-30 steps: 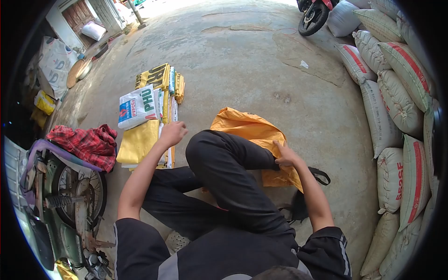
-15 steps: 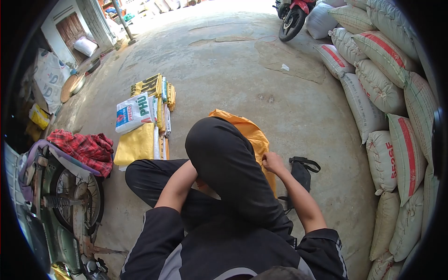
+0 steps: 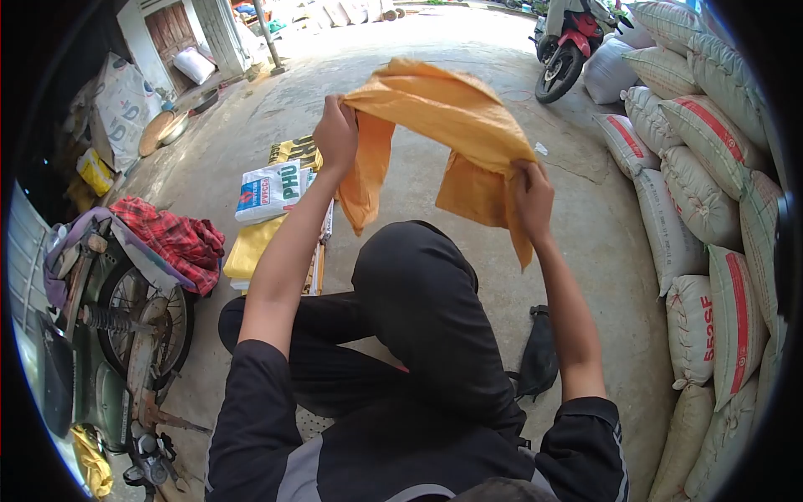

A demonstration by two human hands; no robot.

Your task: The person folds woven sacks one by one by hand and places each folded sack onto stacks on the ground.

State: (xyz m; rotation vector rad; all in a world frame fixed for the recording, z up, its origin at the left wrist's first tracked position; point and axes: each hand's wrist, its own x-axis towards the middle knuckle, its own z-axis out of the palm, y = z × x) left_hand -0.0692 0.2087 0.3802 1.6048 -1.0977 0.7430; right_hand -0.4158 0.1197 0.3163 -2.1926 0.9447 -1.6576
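Raised in front of my knees is an orange-yellow woven sack (image 3: 443,113), stretched between both hands and sagging in folds at its sides. My left hand (image 3: 337,138) is closed on the sack's left edge. Its right edge is gripped by my right hand (image 3: 532,197), with a loose flap hanging inward from there. Beyond my left forearm lies a stack of folded sacks, with a white printed sack (image 3: 266,192) and a yellow sack (image 3: 253,247) on top. The stack is partly hidden by my arm.
Filled sacks (image 3: 690,197) are piled along the right side. A motorbike (image 3: 138,335) stands close on the left with a red plaid cloth (image 3: 171,243) beside it. A black bag (image 3: 538,356) lies by my right knee. Another motorbike (image 3: 569,50) is parked ahead.
Both hands have lifted the orange-yellow sack from the floor behind my knee, up and forward. It now spans between them. My left hand has come out from behind my leg.
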